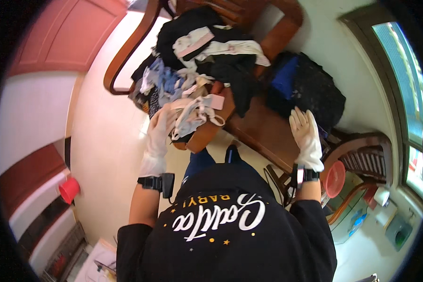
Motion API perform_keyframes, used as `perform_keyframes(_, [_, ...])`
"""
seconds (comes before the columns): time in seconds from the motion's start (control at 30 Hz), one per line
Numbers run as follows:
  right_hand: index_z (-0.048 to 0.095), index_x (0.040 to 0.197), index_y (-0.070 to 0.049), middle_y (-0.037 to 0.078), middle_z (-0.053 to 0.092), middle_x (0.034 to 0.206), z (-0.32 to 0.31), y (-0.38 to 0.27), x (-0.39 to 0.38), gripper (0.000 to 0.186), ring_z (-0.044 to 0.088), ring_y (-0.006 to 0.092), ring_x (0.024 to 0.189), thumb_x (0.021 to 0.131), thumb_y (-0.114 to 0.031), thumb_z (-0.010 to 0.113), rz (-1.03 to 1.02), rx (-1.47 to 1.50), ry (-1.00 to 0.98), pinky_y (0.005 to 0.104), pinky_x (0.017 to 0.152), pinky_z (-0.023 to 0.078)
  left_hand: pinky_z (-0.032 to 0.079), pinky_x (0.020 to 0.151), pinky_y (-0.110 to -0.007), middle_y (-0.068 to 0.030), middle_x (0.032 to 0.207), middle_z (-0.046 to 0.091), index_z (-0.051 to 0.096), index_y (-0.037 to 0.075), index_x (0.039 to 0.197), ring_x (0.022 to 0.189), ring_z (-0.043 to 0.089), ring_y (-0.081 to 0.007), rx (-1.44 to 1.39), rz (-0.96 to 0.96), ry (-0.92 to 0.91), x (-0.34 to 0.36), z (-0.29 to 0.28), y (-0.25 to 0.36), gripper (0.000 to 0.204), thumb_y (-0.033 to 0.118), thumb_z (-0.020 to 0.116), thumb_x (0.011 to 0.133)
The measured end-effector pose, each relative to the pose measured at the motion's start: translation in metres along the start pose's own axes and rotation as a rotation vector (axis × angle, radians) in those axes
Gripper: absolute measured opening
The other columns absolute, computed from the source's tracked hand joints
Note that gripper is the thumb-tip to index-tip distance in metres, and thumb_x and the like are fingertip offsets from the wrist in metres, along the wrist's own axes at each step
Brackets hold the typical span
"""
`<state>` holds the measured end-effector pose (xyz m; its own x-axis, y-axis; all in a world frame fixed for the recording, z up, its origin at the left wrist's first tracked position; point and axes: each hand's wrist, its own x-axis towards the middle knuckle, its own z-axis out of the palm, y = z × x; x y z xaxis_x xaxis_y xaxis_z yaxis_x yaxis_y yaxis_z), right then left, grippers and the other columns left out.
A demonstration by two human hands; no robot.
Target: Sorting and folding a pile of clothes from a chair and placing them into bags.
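My left hand (160,124), in a pale glove, rests at the left front of a mixed clothing pile (167,82), its fingers extended against light fabric. Beside it, a white strappy item (192,115) and a small pink piece (216,102) lie on the front of the wooden seat (199,138). My right hand (303,129), also gloved, is raised with slightly curved, open fingers and holds nothing visible, in front of a dark bundle (324,89) with a blue part. Black garments (188,28) and white cloth (235,49) top the pile.
A second wooden surface (261,136) extends rightward toward a chair (357,157). A red basin (334,178) is at lower right, a window (399,70) beyond. Red cabinets (66,33) and a red bucket (69,190) are at left, beside pale floor (98,131).
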<state>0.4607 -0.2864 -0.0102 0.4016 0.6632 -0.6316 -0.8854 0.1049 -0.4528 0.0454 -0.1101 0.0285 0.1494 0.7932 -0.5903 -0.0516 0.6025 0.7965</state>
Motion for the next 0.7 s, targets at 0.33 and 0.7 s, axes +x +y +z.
perform_keyframes(0.33, [0.042,0.136,-0.005,0.018,0.047,0.136,0.13,0.155,-0.01,0.073,0.046,0.034,0.124,0.075,-0.027,0.074,-0.609,-1.868,-0.731,0.0414,0.104,0.037,0.042,0.097,-0.03,-0.0078,0.121,0.058,0.047,0.005,0.129,0.112,0.055,-0.0167,-0.063,-0.012,0.276,0.01,-0.043,-0.04,0.045,0.033,0.058,0.094])
perform_keyframes(0.7, [0.055,0.128,-0.014,0.013,0.06,0.123,0.182,0.296,0.061,0.053,0.047,0.0331,0.127,0.078,-0.026,0.067,-0.542,-2.592,-0.958,0.0485,0.104,0.034,0.047,0.087,-0.024,-0.0018,0.105,0.057,0.05,0.004,0.123,0.097,0.057,-0.0105,-0.079,-0.184,0.283,-0.007,-0.079,-0.047,0.041,0.028,0.062,0.091])
